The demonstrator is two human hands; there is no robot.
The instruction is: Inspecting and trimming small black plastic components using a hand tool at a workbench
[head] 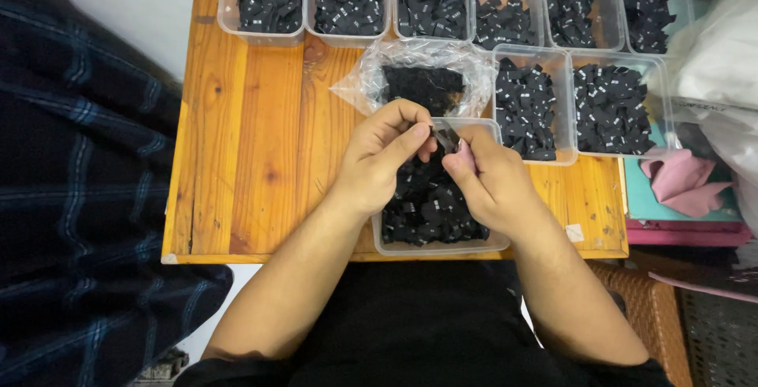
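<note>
Both hands meet over a clear plastic tub (442, 246) full of small black cloth tags (426, 205). Left hand (379, 158) and right hand (485, 178) each pinch one little dark tag (444, 136) with fingers nearly closed. Behind sits a crinkly clear bag (371, 79). More tubs (272, 35) line the smooth wooden table (253, 142).

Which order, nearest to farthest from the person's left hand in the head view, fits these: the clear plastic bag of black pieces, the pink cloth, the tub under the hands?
From the left hand:
1. Tub under the hands, directly below it.
2. Clear plastic bag, just behind, mid-table.
3. Pink cloth, far right, off the table.
</note>
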